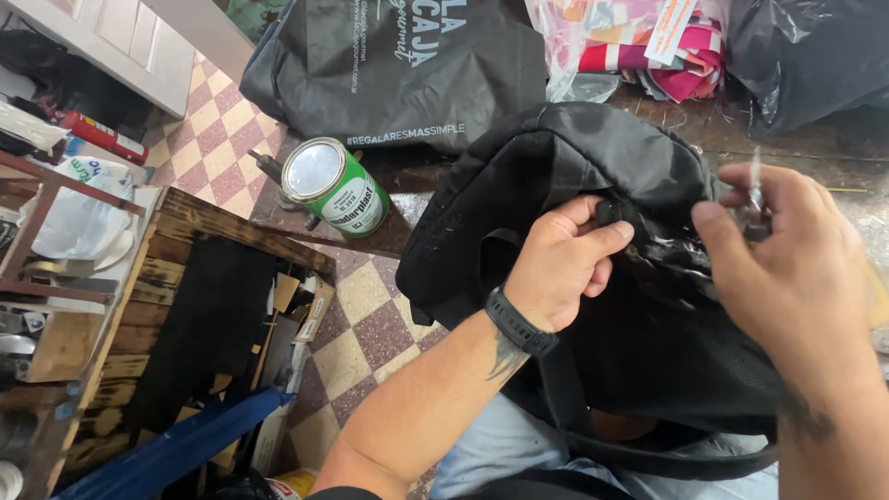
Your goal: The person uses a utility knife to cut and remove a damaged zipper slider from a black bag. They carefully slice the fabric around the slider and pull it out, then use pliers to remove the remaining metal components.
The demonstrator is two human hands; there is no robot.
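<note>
A black fabric backpack (pixel 556 167) lies across my lap and against a dark wooden table. My left hand (pixel 560 264), with a black band on the wrist, pinches a fold of the backpack's black cloth between thumb and fingers. My right hand (pixel 787 259) is just to the right of it, fingers pinched on a thin, pale, needle-like thing (pixel 756 181) that sticks up above the fingertips. The two hands are a few centimetres apart over the same seam. Blur hides what the thin thing is exactly.
A green metal can (pixel 335 188) with a silver lid stands on the table's left edge. A black printed bag (pixel 398 65), bright folded cloth (pixel 648 42) and a black plastic sack (pixel 815 56) lie behind. A wooden crate (pixel 176 278) and shelves with clutter stand left on the checkered floor (pixel 370 324).
</note>
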